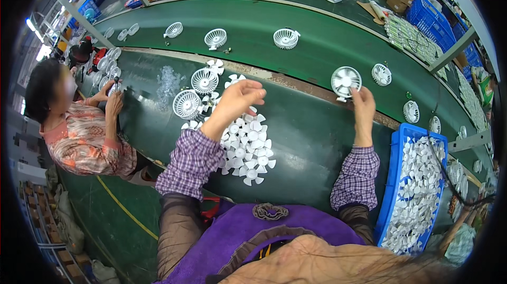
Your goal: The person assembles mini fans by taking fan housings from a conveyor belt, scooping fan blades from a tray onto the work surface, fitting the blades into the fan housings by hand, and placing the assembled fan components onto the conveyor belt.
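Observation:
Between the thumb and fingers of my right hand (364, 105) is a small round white fan guard (346, 80), held by its lower right rim at the near edge of the green conveyor belt. White blades show inside it. My left hand (238, 99) hovers over the far end of a heap of white fan blades (248, 144), its fingers loosely bent and apart, with nothing seen in them. Just left of that hand, two white fan guards (205, 80) lie on the dark green worktable (303, 144), with loose blades around them.
On the conveyor belt (243, 17) several fan guards stand spaced out. To my right, a blue crate (388, 189) is full of white blades. Small clear plastic pieces (169, 86) lie farther left. A co-worker (84, 125) sits at the left, hands on a part.

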Demonstrator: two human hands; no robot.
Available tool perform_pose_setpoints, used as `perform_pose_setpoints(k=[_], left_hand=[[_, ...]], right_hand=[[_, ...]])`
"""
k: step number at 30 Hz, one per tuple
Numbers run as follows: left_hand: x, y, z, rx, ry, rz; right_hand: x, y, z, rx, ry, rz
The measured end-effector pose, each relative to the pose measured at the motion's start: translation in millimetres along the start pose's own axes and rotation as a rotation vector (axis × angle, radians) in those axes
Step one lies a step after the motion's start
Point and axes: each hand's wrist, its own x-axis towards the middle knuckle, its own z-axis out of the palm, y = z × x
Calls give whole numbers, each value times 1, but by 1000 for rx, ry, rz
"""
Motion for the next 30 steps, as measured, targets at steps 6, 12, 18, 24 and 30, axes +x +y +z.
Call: perform_pose_setpoints(k=[6,12,18,24,30], left_hand=[[111,-10,-4,33,85,-78],[252,-31,36,-71,465,-53],[294,-25,71,414,442,-54],[277,-17,27,1014,571,112],[252,-26,-56,1133,671,86]], right_hand=[[-19,76,-48,-52,375,-48],[-38,52,6,-667,223,-274],[-35,59,-3,-625,287,-309],[-38,57,-12,-528,286,-291],[-31,49,-1,-616,273,-284]])
